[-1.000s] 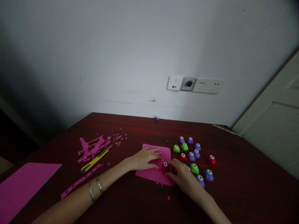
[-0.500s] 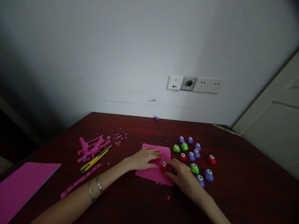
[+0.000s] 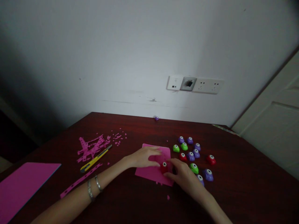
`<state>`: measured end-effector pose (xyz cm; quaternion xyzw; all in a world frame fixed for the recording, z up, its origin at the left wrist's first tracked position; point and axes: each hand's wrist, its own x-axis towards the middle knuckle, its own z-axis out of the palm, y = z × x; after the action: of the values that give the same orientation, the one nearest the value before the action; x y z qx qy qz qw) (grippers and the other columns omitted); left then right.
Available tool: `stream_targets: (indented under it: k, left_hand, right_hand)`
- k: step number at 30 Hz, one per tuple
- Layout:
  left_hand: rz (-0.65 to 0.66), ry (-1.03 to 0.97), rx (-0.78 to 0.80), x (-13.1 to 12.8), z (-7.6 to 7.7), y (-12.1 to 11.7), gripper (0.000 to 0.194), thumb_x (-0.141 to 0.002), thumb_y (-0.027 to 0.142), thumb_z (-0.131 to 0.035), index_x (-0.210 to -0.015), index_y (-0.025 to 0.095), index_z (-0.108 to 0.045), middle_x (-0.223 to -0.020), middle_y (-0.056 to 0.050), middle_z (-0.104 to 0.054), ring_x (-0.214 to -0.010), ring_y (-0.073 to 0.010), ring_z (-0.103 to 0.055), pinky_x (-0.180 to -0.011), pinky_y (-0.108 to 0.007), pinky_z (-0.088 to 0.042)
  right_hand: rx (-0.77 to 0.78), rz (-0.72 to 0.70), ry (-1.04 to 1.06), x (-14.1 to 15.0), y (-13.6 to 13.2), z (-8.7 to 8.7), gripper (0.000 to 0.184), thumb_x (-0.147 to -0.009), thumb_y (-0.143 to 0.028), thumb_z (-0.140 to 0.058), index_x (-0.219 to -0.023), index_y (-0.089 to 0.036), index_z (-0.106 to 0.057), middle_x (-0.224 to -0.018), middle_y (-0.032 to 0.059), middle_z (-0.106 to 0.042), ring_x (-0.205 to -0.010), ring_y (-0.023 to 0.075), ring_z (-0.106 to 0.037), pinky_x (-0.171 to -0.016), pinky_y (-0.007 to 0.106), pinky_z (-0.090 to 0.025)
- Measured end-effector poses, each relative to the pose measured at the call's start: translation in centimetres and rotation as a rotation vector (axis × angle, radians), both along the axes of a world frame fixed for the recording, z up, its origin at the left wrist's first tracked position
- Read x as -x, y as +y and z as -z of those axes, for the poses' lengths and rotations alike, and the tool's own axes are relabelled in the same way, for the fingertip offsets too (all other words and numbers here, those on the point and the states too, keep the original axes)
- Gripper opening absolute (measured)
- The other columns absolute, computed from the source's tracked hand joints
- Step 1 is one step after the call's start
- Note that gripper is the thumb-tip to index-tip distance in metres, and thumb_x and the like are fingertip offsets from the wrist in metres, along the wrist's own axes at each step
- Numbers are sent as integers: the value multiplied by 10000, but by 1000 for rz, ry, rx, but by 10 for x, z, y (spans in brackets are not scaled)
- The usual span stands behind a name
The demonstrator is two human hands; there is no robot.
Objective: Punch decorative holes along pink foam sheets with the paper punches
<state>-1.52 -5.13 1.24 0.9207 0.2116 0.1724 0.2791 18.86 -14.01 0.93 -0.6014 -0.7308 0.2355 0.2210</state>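
A small pink sheet [image 3: 149, 172] lies on the dark red table. On it stands a red craft punch [image 3: 163, 168] with a white ring on top. My right hand [image 3: 181, 172] grips that punch from the right, with thumb and fingertips against its side. My left hand [image 3: 143, 157] spreads over the left part of the sheet, thumb and fingers apart, just left of the punch. Whether its fingertips press on the sheet, I cannot tell. Small pink bits [image 3: 168, 197] lie in front of the sheet.
Several purple, green and red punches [image 3: 193, 168] crowd to the right of my right hand. At left lie a yellow utility knife [image 3: 94, 160], pink scraps [image 3: 92, 147], a punched strip [image 3: 79, 181] and a larger pink sheet [image 3: 25, 186]. One purple punch [image 3: 156, 118] sits by the wall.
My left hand's fingers have lifted and opened slightly, with the thumb moving a little up. The red punch and my right hand stay almost where they were.
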Motion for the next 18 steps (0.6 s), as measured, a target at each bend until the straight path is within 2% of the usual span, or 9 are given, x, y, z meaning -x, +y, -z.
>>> stream_targets:
  k: [2,4,7,10,13,18]
  left_hand:
    - [-98,-90,17,-1,-7,2,335,-785,410,-591,-1061,223,-621,-1160,-45,-602,-1159,-185,-470,-981,-342,-336]
    - [-233,-151,50,-3,-14,4,264,-795,406,-571,-915,191,-665,-997,-44,-657,-976,-166,-567,-877,-311,-403]
    - [-347,-135,195,-9,-20,9,337,-785,455,-549,-749,138,-658,-721,-27,-649,-676,-126,-575,-645,-256,-428]
    - [-285,-44,466,-16,-23,12,412,-751,518,-551,-673,121,-630,-594,-12,-602,-519,-93,-517,-494,-221,-373]
    - [-200,57,677,-21,-25,13,449,-721,558,-563,-630,122,-621,-548,-8,-576,-448,-76,-475,-433,-212,-344]
    - [-138,196,764,-27,-26,11,469,-701,590,-573,-642,134,-663,-521,-14,-570,-420,-71,-443,-416,-218,-319]
  right_hand:
    - [32,45,93,-1,4,-1,210,-723,-306,-630,-883,-171,-615,-707,10,-602,-622,136,-531,-546,221,-378]
    - [116,103,189,-2,9,-2,188,-749,-348,-601,-791,-165,-586,-614,-9,-580,-520,105,-494,-461,199,-344]
    - [344,118,266,-4,19,-3,242,-809,-387,-507,-698,-171,-521,-505,-36,-534,-369,65,-393,-345,178,-259]
    - [524,26,228,-5,29,-7,355,-841,-430,-437,-599,-177,-491,-427,-44,-487,-299,50,-321,-291,173,-195]
    - [559,-68,153,-5,36,-14,441,-836,-473,-433,-515,-174,-471,-414,-36,-477,-287,41,-309,-277,169,-188]
    - [628,-129,74,-2,41,-20,444,-860,-469,-403,-549,-166,-495,-423,-41,-473,-294,35,-316,-288,158,-210]
